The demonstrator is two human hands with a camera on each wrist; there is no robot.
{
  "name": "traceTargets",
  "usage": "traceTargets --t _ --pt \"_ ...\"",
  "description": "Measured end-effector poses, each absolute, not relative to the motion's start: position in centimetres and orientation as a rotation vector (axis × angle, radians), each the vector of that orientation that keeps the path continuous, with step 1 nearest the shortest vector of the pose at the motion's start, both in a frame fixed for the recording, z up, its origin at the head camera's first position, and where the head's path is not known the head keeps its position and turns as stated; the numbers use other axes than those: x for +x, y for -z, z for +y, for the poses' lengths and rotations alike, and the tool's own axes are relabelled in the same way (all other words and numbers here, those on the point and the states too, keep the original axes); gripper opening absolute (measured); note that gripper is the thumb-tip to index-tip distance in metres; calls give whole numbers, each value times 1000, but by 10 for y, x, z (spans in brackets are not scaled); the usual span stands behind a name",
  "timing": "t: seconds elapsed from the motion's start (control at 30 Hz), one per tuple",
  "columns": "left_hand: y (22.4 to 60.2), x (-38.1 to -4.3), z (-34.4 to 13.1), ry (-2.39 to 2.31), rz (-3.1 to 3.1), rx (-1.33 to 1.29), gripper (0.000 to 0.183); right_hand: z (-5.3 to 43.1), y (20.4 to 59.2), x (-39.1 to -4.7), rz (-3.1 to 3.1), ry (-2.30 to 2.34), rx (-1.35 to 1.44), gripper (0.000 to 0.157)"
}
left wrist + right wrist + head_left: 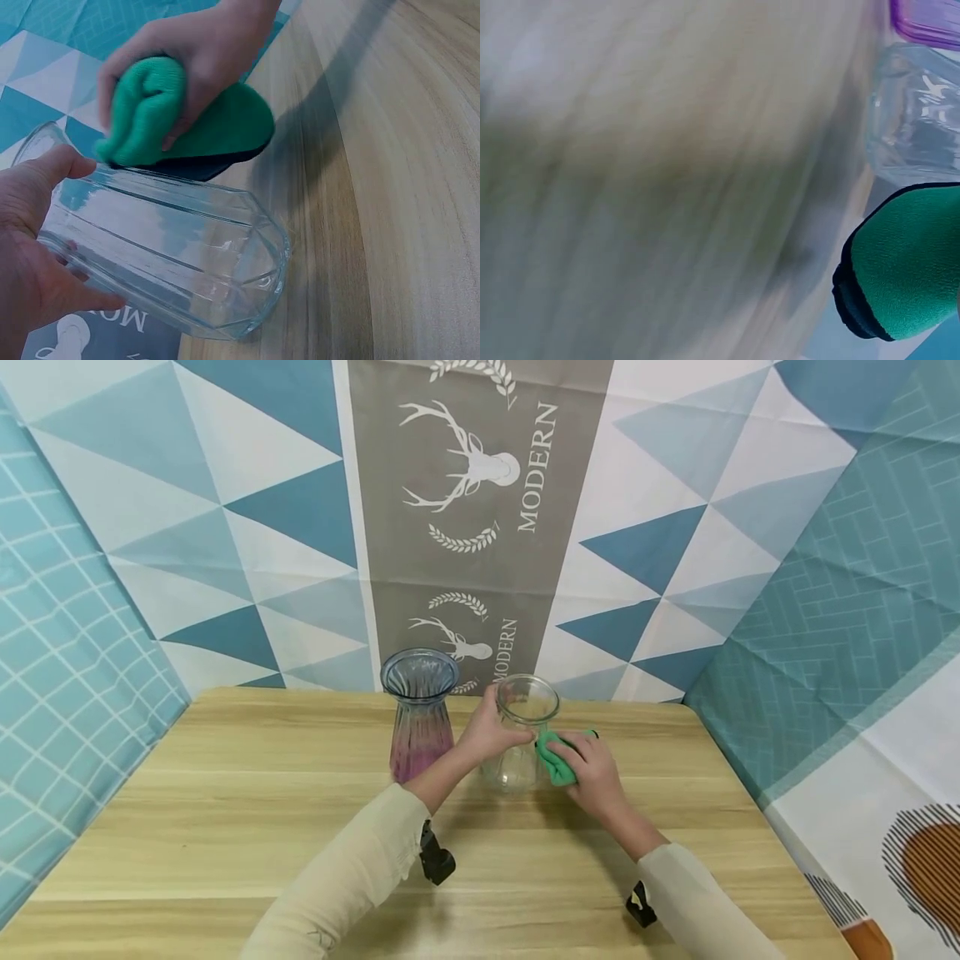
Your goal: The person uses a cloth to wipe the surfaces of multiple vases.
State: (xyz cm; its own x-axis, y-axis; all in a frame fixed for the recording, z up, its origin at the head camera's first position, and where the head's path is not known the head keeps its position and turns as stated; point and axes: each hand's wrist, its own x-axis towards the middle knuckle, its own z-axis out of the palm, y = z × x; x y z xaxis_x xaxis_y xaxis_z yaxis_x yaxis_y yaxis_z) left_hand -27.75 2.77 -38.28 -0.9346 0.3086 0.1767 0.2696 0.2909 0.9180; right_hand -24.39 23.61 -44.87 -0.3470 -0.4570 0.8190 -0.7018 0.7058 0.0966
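A clear glass vase [517, 768] with a flared rim stands on the wooden table. My left hand [491, 727] grips it near the neck, thumb and fingers on opposite sides in the left wrist view. In my right hand [596, 772] is a bunched green cloth [557, 760] with a dark edge, held against the right side of the vase. The left wrist view shows the cloth [150, 112] folded in the fingers, one flap lying along the glass [165, 232]. In the right wrist view the cloth [907, 262] covers most of that hand.
Just left of the clear vase stands a second glass vase [420, 718], blue at the top and purple-pink below, partly behind the left forearm. The wooden table [225, 827] ends at a patterned cloth backdrop [465, 568]. Dark camera mounts [435, 856] hang at both wrists.
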Motion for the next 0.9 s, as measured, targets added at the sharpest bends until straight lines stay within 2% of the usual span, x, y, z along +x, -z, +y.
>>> traceTargets --t 0.17,0.37,0.5,0.6,0.7,0.9 --pt "379 -279 25 -1735 2511 544 85 241 450 -243 -2046 -207 983 36" --pt "380 -281 24 -1726 2490 534 86 243 438 -246 -1975 -314 919 45" --pt "381 -281 24 -1725 2467 535 87 241 430 -249 -1906 -352 862 21" --pt "383 -281 24 -1731 2448 538 87 239 428 -251 -1891 -333 858 27" --pt "383 -281 24 -1731 2437 545 87 239 431 -252 -1917 -323 882 20" --pt "383 -281 23 -1714 2436 565 85 246 445 -250 -2004 -246 985 53"
